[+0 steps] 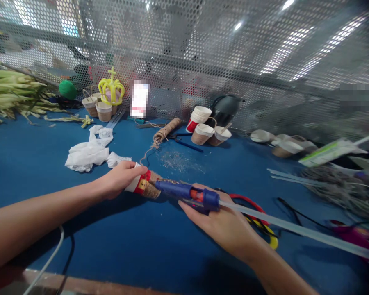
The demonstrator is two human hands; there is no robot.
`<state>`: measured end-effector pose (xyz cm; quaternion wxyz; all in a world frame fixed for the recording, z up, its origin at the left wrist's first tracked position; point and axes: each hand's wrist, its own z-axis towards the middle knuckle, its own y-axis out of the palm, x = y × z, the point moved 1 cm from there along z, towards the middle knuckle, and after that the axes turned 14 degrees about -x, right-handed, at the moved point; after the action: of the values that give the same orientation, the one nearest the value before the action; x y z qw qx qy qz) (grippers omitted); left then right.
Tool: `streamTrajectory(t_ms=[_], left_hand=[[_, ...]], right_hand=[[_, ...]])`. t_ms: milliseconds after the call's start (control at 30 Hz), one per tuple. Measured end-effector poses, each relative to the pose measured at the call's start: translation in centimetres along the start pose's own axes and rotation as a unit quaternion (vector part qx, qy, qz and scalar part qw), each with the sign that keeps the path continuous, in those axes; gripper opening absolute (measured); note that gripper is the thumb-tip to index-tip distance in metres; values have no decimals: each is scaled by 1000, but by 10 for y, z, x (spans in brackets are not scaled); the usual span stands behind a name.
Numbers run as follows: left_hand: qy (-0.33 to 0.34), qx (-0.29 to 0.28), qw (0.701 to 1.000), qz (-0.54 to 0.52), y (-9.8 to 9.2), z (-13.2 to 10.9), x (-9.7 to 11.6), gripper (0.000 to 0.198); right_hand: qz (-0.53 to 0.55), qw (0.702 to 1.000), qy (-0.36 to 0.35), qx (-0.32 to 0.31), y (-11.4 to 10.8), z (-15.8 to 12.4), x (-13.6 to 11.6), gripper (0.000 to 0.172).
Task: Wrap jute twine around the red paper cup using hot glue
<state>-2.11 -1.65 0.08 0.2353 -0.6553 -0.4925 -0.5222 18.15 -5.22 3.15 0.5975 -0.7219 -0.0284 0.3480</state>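
Observation:
My left hand (120,178) is wrapped round a paper cup (140,184) that lies on its side on the blue table (117,241); the cup is red and white, with brown twine wound round its lower part. My right hand (219,223) grips a blue glue gun (187,193) with a long clear glue stick (298,230) sticking out behind. The gun's nozzle touches the twine-wrapped end of the cup. A strand of twine runs from the cup up to a twine spool (165,131).
Twine-covered cups (206,132) stand near the back mesh wall (203,49), and more cups with a yellow crown (111,88) at back left. A white crumpled plastic bag (87,153), green leaves (12,92), cables (261,221) and dried stems (335,186) lie around.

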Motion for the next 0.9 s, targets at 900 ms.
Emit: streamTrajectory(t_ms=[900], left_hand=[[15,6,1000,23,2,0,-1,19]], right_hand=[[-8,1000,-1,-16,-2,-1,-2,5]])
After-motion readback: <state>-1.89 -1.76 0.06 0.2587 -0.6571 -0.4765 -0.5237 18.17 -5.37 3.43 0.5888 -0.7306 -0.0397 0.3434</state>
